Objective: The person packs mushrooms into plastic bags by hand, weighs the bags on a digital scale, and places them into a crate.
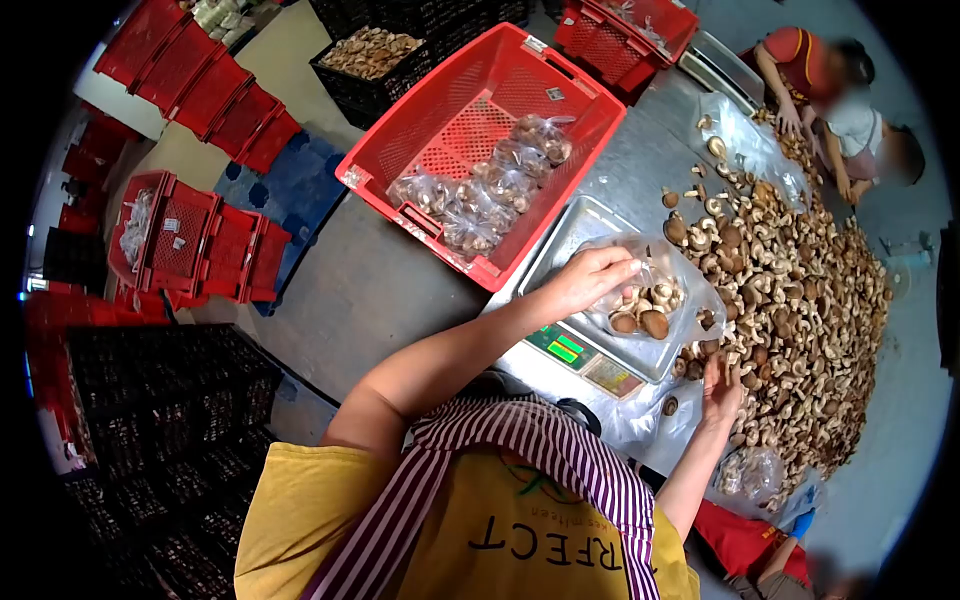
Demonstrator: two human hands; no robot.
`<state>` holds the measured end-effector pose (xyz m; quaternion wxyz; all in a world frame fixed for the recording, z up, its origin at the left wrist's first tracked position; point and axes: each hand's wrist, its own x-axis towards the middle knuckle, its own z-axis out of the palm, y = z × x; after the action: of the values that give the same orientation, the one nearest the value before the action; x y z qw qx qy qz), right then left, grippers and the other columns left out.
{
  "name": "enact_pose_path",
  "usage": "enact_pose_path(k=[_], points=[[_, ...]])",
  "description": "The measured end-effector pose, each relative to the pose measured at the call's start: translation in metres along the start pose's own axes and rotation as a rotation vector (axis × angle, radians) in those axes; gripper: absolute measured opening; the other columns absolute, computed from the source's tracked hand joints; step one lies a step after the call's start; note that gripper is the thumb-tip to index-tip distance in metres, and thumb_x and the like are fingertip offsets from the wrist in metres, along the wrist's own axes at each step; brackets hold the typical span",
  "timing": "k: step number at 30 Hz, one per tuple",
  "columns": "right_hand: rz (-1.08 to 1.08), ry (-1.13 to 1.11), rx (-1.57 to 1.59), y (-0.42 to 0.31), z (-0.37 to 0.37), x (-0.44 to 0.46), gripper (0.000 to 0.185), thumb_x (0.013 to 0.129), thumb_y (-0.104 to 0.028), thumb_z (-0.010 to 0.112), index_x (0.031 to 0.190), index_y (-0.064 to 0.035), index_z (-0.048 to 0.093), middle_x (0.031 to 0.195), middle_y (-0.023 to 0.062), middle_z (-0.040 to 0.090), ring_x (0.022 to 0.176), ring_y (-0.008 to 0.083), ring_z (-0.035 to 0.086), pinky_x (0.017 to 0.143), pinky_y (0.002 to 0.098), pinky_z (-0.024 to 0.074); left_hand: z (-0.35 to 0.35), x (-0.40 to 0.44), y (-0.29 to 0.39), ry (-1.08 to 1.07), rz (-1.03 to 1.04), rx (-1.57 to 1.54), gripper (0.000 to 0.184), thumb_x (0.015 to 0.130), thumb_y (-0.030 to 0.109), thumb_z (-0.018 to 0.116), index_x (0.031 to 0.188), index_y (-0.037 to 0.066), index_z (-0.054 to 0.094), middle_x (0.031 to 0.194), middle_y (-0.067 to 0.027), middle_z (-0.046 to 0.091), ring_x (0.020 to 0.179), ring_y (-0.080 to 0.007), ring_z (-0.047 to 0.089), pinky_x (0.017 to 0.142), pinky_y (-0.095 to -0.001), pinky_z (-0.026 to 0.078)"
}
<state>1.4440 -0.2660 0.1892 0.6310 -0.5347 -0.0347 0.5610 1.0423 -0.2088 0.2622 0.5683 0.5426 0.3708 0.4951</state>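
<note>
My left hand [597, 279] is closed on the upper edge of a clear plastic bag [702, 290], which lies on the weighing scale [575, 235] with several brown-capped mushrooms [655, 322] inside. The scale's green display [566, 347] is lit, but its figures are too small to read. To the right, my right hand [722, 392] touches the near edge of a big heap of loose mushrooms [800, 330]. Its fingers look apart; whether a mushroom lies between the fingertips is hard to see.
Left of the scale, a red crate [370, 165] holds several filled bags [500, 185]. Two people [790, 80] work at the heap's far side, another person [750, 540] at lower right. Stacked red crates [195, 85] and black crates [170, 420] stand left. A bagged bundle [750, 475] lies nearby.
</note>
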Motion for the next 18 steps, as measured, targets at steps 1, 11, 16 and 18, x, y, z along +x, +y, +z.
enact_pose_path(k=[1, 11, 16, 18], points=[[-0.131, -0.087, -0.225, -0.003, 0.026, -0.021, 0.061, 0.096, -0.04, 0.053, 0.14, -0.0004, 0.037, 0.135, 0.0187, 0.05, 0.119, 0.0335, 0.055, 0.088, 0.0393, 0.0524, 0.0, 0.001, 0.001, -0.004, 0.0, 0.0, 0.031, 0.097, 0.031, 0.054, 0.086, 0.004, 0.063, 0.075, 0.0002, 0.063, 0.069, -0.0065, 0.051, 0.063, -0.0246, 0.042], [-0.989, -0.021, -1.051, 0.003, 0.159, -0.134, 0.033, 0.092, -0.01, 0.06, 0.124, -0.0017, 0.056, 0.12, 0.0118, 0.059, 0.108, 0.0202, 0.057, 0.095, 0.0311, 0.0435, -0.005, -0.006, 0.018, -0.043, -0.112, -0.034, 0.019, 0.086, 0.016, 0.07, 0.097, 0.002, 0.062, 0.075, 0.0006, 0.06, 0.069, -0.0052, 0.054, 0.061, -0.0224, 0.043], [-1.06, -0.377, -1.166, 0.015, 0.181, -0.149, 0.011, 0.085, 0.0, 0.06, 0.095, -0.0019, 0.064, 0.092, 0.0106, 0.064, 0.086, 0.0236, 0.061, 0.078, 0.0329, 0.0474, -0.008, -0.012, 0.004, -0.029, -0.165, -0.057, 0.015, 0.089, 0.011, 0.064, 0.101, 0.001, 0.063, 0.078, 0.0017, 0.06, 0.069, -0.0042, 0.055, 0.06, -0.0213, 0.045], [-1.065, -0.439, -1.298, 0.025, 0.189, -0.143, 0.01, 0.083, -0.001, 0.061, 0.093, -0.0014, 0.063, 0.089, 0.0132, 0.063, 0.085, 0.0287, 0.061, 0.076, 0.0359, 0.0472, -0.006, -0.012, 0.014, -0.016, -0.175, -0.086, 0.015, 0.091, 0.012, 0.061, 0.101, 0.001, 0.063, 0.081, 0.0007, 0.062, 0.071, -0.0046, 0.056, 0.062, -0.0218, 0.046]])
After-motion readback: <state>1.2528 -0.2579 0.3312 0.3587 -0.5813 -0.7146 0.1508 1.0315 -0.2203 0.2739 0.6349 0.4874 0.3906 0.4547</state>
